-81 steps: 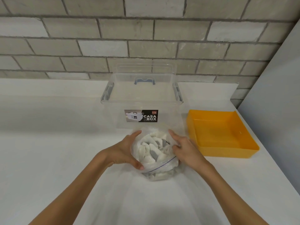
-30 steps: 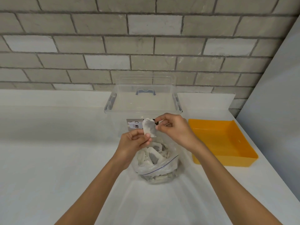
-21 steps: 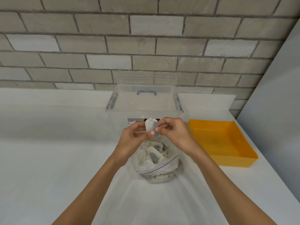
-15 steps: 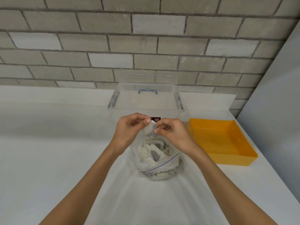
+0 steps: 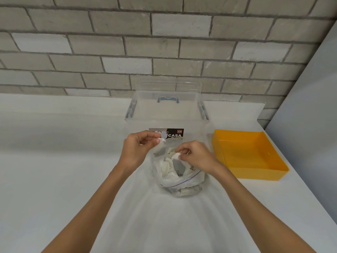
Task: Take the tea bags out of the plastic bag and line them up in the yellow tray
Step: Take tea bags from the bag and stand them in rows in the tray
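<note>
**Head view.** A crinkled, transparent plastic bag (image 5: 182,181) with a blue zip line is shown standing open near the middle of the smooth white counter (image 5: 63,161). It is filled with soft white paper tea bags (image 5: 168,168). One tea bag (image 5: 160,150), flat with a grey filling, is pinched at its top between thumb and forefinger of the left hand (image 5: 135,152), over the bag's left rim. The right hand (image 5: 196,157) is curled at the mouth, its fingertips closed on a second tea bag (image 5: 175,156). The rigid, glossy, rectangular yellow tray (image 5: 255,173) lies to the right, apart from the bag. A clear plastic box (image 5: 166,114) with grey clips stands just behind, partly hidden by the hands. A grey brick wall (image 5: 109,42) closes the far side.
</note>
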